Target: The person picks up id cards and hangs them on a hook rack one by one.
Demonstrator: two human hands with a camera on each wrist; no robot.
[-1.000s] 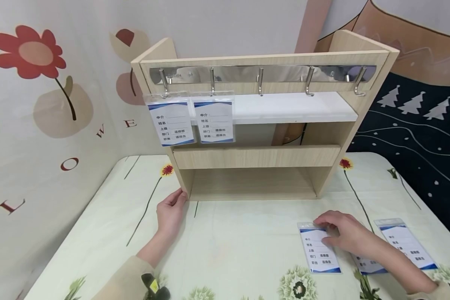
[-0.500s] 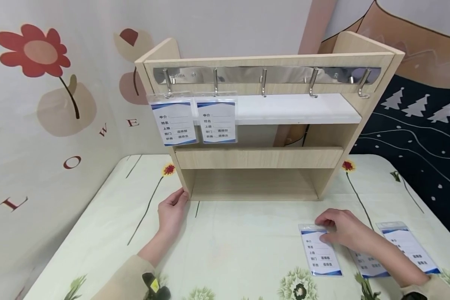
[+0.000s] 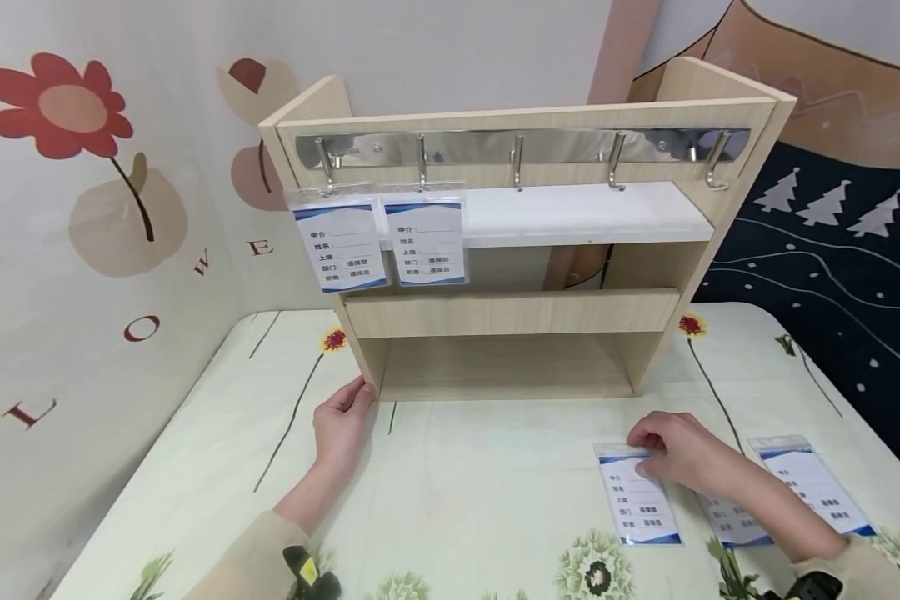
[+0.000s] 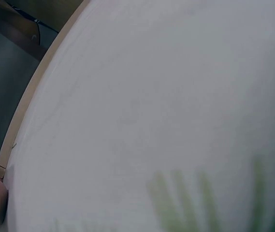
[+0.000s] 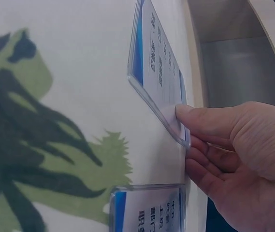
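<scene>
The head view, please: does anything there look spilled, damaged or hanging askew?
Nothing looks spilled or damaged. The leftmost hanging badge slants slightly, but the wooden rack slants likewise on that side, so perhaps it is only camera perspective.

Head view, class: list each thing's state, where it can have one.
Pale wooden rack: upright
Two left silver metal hooks: each bearing a blue-and-white plastic-sleeved badge
Three right hooks: bare
Left table badge: pinched by right hand
Other two table badges: lying flat, partly hidden
Left hand: touching rack
</scene>
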